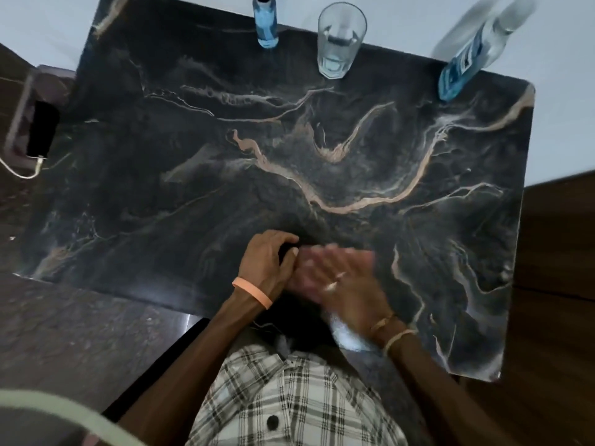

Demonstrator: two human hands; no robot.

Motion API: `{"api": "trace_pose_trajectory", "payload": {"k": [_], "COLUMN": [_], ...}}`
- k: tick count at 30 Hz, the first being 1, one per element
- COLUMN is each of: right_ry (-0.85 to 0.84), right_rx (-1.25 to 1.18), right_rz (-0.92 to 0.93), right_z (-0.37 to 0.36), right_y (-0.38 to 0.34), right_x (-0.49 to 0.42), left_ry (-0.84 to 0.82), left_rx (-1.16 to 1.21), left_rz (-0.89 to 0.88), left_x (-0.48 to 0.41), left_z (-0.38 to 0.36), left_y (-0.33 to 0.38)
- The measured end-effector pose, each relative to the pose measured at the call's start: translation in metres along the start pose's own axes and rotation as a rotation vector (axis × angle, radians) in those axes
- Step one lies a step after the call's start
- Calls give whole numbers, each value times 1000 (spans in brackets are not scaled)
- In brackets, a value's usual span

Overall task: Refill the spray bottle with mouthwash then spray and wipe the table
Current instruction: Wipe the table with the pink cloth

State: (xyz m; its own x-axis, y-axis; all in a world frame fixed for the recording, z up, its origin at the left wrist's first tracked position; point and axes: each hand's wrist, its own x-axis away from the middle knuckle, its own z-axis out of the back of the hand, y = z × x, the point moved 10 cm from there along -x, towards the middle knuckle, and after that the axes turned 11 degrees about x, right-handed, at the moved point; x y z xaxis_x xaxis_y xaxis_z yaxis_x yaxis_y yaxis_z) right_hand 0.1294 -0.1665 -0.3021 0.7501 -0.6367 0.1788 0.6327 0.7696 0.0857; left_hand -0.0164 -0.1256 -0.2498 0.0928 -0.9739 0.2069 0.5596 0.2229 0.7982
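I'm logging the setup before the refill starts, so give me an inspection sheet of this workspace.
Surface: dark marble-pattern table, bare in the middle; no wetness discernible.
Job's things: small spray bottle with blue liquid at the far edge; larger mouthwash bottle, blue liquid low in it, blurred, at the far right corner. No wiping cloth identifiable.
Clutter: clear drinking glass upright between the two bottles.
Grippers: left hand curled at the near edge; right hand open, blurred, beside it. What the left holds is unclear.
Cables: white cable plugged into a black phone left of the table.
Surroundings: pale wall behind, dark floor.
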Motion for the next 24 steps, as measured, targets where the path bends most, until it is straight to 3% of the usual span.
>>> {"api": "trace_pose_trajectory", "payload": {"k": [2, 4, 5, 7, 10, 13, 19, 24], "right_ry": [-63, -91, -81, -92, -140, -82, -28, -7], "right_rx": [32, -161, -251, -312, -286, -279, -296, -112], "right_rz": [-316, -832, -1050, -1222, -1054, -863, -594, 54], "right_z": [-14, -20, -21, -15, 0, 21, 55, 65], "right_y": [77, 131, 133, 102, 34, -30, -82, -186], "right_x": [23, 70, 90, 87, 24, -64, -265, -303], "left_ry": [59, 120, 143, 202, 280, 348, 398, 380], "left_rx": [25, 60, 73, 91, 148, 182, 174, 87], "left_rz": [18, 69, 97, 149, 215, 274, 290, 339], "left_x": [4, 10, 14, 22, 37, 44, 12, -12], "left_z": [17, 37, 45, 66, 91, 123, 190, 247], "left_y": [-8, -24, -33, -52, -77, -105, -144, -181]}}
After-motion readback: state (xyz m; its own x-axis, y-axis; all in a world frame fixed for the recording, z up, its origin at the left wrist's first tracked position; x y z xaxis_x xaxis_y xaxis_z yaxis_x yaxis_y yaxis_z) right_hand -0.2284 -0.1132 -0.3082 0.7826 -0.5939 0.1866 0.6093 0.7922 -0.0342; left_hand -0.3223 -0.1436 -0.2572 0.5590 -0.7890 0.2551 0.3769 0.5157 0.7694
